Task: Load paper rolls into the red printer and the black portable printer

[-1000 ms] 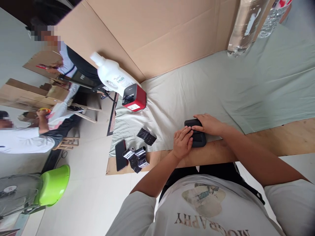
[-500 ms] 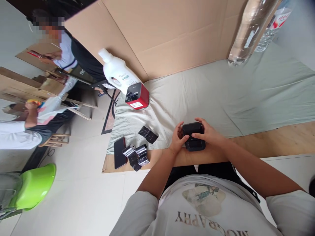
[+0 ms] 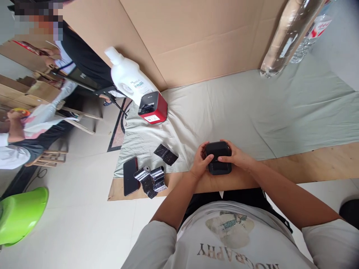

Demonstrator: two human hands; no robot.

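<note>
A small black box-shaped device (image 3: 217, 149) with rounded corners sits at the table's front edge, held between both hands. My left hand (image 3: 201, 163) is closed on its left side, with the thumb lying on its top face. My right hand (image 3: 238, 157) grips the other side, the thumb also on top and the fingers bent round the far corner. Left of the hands is a flat black-printed piece (image 3: 166, 154). Two small rolls with shiny dark strips, one roll (image 3: 146, 178) and another roll (image 3: 158, 178), rest beside a dark phone (image 3: 130, 175).
A red and black boxy device (image 3: 154, 108) stands before a white jug (image 3: 130, 76). Plastic bottles, including a large bottle (image 3: 291, 33), are at the back right by a cardboard panel (image 3: 207, 37). Other people sit at the left, near a green tub (image 3: 25, 213).
The view has shifted slightly, moving the things at the left further left. Both hands keep hold of the black device, and its far part looks lower and flatter than before.
</note>
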